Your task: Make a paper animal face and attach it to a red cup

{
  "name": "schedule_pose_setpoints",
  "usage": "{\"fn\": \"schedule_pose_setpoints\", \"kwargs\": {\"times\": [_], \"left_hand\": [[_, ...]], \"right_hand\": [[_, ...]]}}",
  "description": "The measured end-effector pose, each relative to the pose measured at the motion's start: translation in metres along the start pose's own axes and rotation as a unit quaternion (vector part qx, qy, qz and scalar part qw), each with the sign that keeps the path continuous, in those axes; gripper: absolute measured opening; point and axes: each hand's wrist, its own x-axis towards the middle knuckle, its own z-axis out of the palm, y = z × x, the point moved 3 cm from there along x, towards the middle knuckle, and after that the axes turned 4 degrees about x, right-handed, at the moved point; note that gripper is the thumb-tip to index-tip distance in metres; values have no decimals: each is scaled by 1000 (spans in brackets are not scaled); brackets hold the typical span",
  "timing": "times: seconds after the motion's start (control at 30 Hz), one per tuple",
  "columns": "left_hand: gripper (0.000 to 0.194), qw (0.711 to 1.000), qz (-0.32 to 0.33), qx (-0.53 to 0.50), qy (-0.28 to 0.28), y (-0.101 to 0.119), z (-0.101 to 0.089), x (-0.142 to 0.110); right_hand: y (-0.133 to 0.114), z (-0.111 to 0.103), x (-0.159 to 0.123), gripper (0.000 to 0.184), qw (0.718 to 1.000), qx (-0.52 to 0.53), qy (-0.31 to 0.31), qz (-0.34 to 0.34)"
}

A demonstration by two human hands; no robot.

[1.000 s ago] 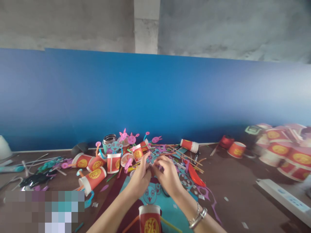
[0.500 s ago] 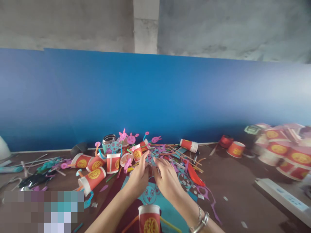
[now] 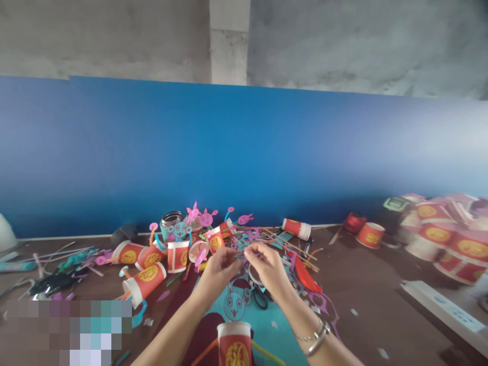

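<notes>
My left hand (image 3: 221, 268) and my right hand (image 3: 266, 264) meet over the middle of the table, fingertips pinched close together. Between them is something small that I cannot make out. Under my right hand part of a white ring (image 3: 253, 275) shows, and black scissor handles (image 3: 261, 299) lie just below it. Nearer to me stands a red paper cup (image 3: 235, 345) with a gold emblem, an orange straw (image 3: 206, 352) on its left and a yellow straw (image 3: 269, 353) on its right. A round blue paper face (image 3: 234, 306) appears just above its rim.
Several decorated cups (image 3: 148, 280) with straws and paper faces crowd the left. Blue paper (image 3: 267, 333) lies under my wrists. Purple scraps and wooden sticks (image 3: 293, 246) spread behind my hands. At right are a red cup (image 3: 370, 235), stacked cups (image 3: 438, 235) and a power strip (image 3: 446, 310).
My hands have lowered slightly, and my fingertips, raised before, now point inward at each other. The white ring and scissor handles show more. The cup in front has stayed in place.
</notes>
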Motion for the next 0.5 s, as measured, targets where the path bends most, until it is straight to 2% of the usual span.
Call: {"fn": "schedule_pose_setpoints", "kwargs": {"times": [0.07, 0.13, 0.2, 0.27, 0.37, 0.5], "left_hand": [[29, 1000, -8, -14, 9, 0, 1, 1], [30, 999, -1, -21, 29, 0, 0, 1], [31, 998, 7, -27, 54, -1, -1, 1], [31, 996, 1, -28, 81, -2, -3, 1], [31, 994, 4, -17, 109, -1, -6, 1], [25, 991, 47, 48, 113, 2, -6, 2]], "right_hand": [[5, 1, 1, 20, 998, 40, 0, 44], [7, 1, 2, 21, 998, 43, -2, 43], [6, 2, 1, 21, 1000, 7, -5, -5], [2, 1, -1, 21, 995, -55, 11, -82], [-5, 2, -8, 18, 969, -165, 53, -177], [-8, 7, -13, 13, 943, -246, 48, -221]]}}
